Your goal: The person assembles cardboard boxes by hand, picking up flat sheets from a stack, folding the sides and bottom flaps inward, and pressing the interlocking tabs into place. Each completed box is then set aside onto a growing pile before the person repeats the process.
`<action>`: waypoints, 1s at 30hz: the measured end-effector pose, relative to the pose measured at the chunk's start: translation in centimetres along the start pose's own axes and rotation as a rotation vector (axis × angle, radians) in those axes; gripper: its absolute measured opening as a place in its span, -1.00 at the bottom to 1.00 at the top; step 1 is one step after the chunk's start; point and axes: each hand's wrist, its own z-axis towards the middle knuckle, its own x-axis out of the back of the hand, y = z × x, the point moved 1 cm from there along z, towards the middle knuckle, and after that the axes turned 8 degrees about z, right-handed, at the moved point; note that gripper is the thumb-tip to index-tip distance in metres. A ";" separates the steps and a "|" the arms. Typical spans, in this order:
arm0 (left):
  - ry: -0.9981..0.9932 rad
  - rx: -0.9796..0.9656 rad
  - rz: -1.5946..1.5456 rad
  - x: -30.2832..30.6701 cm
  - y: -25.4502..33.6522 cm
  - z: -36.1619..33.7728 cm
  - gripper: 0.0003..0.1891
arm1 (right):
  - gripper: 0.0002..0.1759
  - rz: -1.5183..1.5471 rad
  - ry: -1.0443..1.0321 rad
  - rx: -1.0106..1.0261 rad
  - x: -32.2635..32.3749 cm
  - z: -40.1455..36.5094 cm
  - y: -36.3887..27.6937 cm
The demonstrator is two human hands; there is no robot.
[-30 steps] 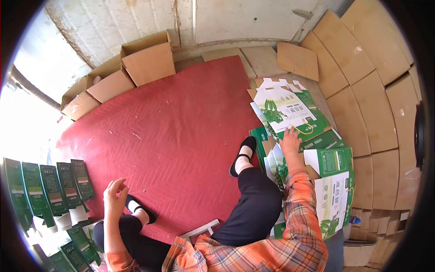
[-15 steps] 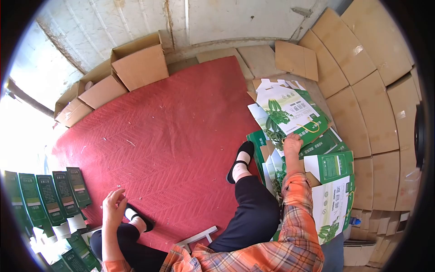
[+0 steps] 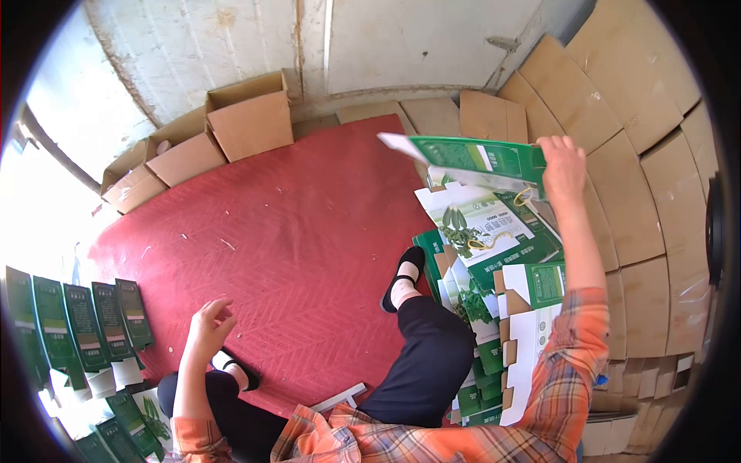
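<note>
My right hand (image 3: 563,167) is closed on the end of a green and white printed carton (image 3: 478,158), raised and tilted over a pile of similar cartons. A flat white carton with a leaf picture and yellow cord (image 3: 488,224) lies on top of that pile. Nearer me, another white and green carton (image 3: 532,339) lies at the right. My left hand (image 3: 210,328) hovers over my left leg and the red mat (image 3: 285,247), fingers apart and curved, holding nothing.
Brown open boxes (image 3: 251,127) line the wall at the upper left. Flat brown cardboard (image 3: 625,201) is stacked along the right. Several dark green cartons (image 3: 81,324) stand at the left. A white bar (image 3: 340,397) lies between my legs.
My right hand has moved up and right, lifting a green and white carton off the pile. My left hand has shifted slightly and stays empty.
</note>
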 end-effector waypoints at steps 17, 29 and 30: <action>0.131 0.093 -0.476 9.2 -3.6 -5.7 -0.79 | -0.74 1.563 -0.196 -0.248 5.9 -1.5 -15.8; 0.179 -0.176 0.576 6.6 2.3 -9.0 -0.87 | -0.20 1.429 -0.393 -0.258 3.1 -10.6 -30.9; 0.162 -0.208 0.579 5.7 2.6 -8.7 -0.84 | 0.04 1.556 -0.233 -0.251 1.2 -11.5 -31.9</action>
